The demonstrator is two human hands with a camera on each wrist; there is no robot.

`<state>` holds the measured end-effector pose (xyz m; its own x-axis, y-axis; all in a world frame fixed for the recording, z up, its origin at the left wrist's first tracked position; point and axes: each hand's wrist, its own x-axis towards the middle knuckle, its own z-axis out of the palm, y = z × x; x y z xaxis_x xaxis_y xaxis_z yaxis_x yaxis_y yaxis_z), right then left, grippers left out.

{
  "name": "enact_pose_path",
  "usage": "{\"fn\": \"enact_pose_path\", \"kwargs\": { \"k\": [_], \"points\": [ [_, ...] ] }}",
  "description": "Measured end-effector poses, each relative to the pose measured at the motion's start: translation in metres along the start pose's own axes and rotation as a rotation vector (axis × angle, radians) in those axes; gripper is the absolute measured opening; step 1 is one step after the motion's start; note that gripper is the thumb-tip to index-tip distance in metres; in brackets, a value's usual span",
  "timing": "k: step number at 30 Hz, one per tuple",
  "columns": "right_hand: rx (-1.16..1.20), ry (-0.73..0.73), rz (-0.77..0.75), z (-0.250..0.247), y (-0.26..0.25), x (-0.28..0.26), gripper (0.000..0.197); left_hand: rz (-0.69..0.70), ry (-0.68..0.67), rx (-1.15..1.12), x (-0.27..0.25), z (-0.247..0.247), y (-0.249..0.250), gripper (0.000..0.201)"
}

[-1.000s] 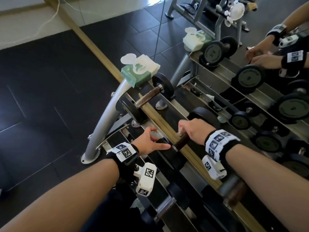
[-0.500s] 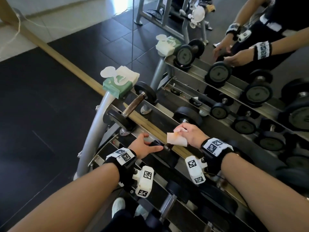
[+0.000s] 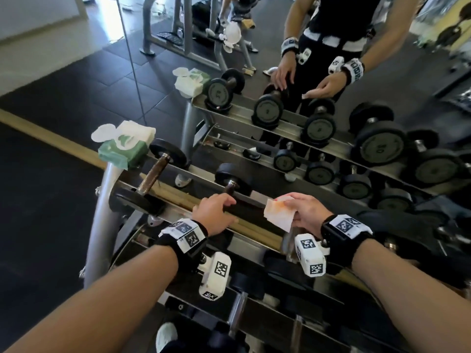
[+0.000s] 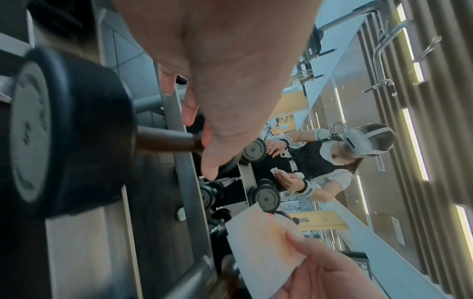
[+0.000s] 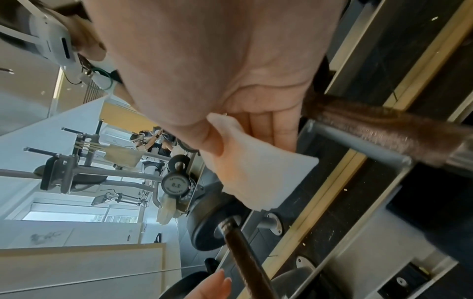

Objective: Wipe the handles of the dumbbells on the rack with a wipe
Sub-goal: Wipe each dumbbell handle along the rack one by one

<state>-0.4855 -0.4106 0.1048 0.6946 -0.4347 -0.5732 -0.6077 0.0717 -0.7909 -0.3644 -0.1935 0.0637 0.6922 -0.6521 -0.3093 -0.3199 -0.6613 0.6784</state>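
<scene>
The second dumbbell [image 3: 233,178] lies on the rack's top rail [image 3: 254,233], its brown handle [image 4: 166,141] under my left hand [image 3: 216,212]. That hand rests on the handle with fingers [image 4: 189,109] nearly straight. My right hand [image 3: 303,210] hovers just right of it and pinches a white wipe [image 3: 279,214] stained orange; the wipe [image 5: 256,168] hangs free, touching nothing. Another rusty handle [image 5: 384,131] lies close beside the right hand. The first dumbbell's handle [image 3: 153,174] is further left.
A green wipes pack [image 3: 125,146] with its lid open sits on the rack's left end post. A mirror directly behind the rack reflects the dumbbells and me. More dumbbells [image 3: 237,309] sit on the lower tiers. Dark rubber floor [image 3: 46,200] lies to the left.
My right hand has come off the second dumbbell's handle and moved right with the wipe. My left hand has moved up onto that handle. The head view has tilted up.
</scene>
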Motion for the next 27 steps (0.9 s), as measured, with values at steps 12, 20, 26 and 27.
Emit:
{"fn": "enact_pose_path", "kwargs": {
  "k": [12, 20, 26, 27],
  "points": [
    [-0.670, 0.066, -0.470, -0.085, 0.033, 0.001, 0.016, -0.155, -0.195, -0.154, -0.014, 0.109, 0.052, 0.064],
    [-0.828, -0.064, -0.687, -0.092, 0.052, 0.018, 0.022, -0.277, -0.188, -0.182, -0.022, 0.141, 0.046, 0.086],
    [-1.085, -0.163, -0.725, -0.089, 0.065, 0.029, 0.033, -0.337, -0.180, -0.229, -0.026, 0.147, 0.043, 0.095],
    [-1.144, -0.191, -0.676, -0.089, 0.067, 0.030, 0.033, -0.338, -0.181, -0.215, -0.027, 0.147, 0.043, 0.090]
  ]
}}
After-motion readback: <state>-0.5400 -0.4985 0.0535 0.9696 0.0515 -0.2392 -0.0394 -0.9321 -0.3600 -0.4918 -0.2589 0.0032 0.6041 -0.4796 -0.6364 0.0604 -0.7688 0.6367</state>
